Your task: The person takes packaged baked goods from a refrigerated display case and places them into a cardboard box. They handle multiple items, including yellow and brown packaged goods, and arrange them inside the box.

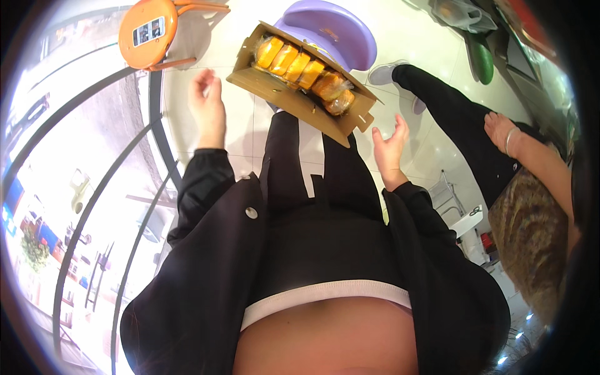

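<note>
An open brown cardboard box [300, 101] sits tilted before me, partly over a purple plastic chair [347, 37]. Several yellow-orange pieces of food [296, 65] in clear plastic wrap line up inside; their exact kind is hard to tell. Two browner wrapped pieces [333, 91] lie at the box's right end. Left of the box, my left hand [209, 110] is raised with loosely bent fingers and nothing visible in it. My right hand [392, 146] is beside the box's lower right corner, thumb and fingers apart, holding nothing. Neither hand touches the box.
An orange stool [125, 42] bears a phone [149, 32] at upper left. Glass panels with dark frames [93, 197] run along the left. Another person's leg [450, 126] and hand [500, 130] are close on my right. A green gourd-like vegetable [480, 58] lies at upper right.
</note>
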### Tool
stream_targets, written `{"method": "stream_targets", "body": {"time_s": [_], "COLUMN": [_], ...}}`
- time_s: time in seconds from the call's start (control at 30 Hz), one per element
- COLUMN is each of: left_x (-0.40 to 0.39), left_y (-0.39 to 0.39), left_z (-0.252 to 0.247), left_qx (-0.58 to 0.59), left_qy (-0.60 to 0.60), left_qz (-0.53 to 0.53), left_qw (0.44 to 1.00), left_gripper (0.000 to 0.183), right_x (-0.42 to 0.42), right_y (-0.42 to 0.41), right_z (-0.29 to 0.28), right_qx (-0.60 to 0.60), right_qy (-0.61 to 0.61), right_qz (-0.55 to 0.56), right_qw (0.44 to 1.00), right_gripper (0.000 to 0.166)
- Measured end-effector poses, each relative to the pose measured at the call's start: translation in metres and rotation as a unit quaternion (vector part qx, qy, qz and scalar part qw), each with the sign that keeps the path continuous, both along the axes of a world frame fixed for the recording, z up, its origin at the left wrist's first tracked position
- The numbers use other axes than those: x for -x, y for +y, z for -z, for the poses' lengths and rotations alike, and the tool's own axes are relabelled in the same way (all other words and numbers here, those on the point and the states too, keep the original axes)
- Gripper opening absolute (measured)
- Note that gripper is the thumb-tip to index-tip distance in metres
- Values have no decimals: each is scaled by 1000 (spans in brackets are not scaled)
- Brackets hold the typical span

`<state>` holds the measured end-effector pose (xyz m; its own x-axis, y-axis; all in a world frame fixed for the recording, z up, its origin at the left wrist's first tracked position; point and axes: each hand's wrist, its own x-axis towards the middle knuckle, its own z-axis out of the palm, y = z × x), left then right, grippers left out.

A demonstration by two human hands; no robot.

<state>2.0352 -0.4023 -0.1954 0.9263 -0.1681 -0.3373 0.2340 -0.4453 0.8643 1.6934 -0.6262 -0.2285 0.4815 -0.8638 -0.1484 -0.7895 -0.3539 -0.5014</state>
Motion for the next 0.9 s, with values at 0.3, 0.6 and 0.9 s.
{"method": "stream_targets", "body": {"time_s": [0.3,0.6,0.9], "left_x": [-54,-52,-71], "left_y": [-75,-36,-40], "left_z": [38,74,60], "left_qx": [-306,-252,-24], "left_qy": [-84,-185,149], "left_qz": [372,305,180], "left_qw": [872,899,972], "left_gripper": [42,26,50], "right_x": [-48,-27,11], "right_y": [-14,-4,23], "right_z": [58,47,27], "right_qx": [-180,-343,-489], "right_qy": [307,46,-279], "right_qz": [-115,160,342], "right_qw": [927,924,753], "right_gripper": [28,28,55]}}
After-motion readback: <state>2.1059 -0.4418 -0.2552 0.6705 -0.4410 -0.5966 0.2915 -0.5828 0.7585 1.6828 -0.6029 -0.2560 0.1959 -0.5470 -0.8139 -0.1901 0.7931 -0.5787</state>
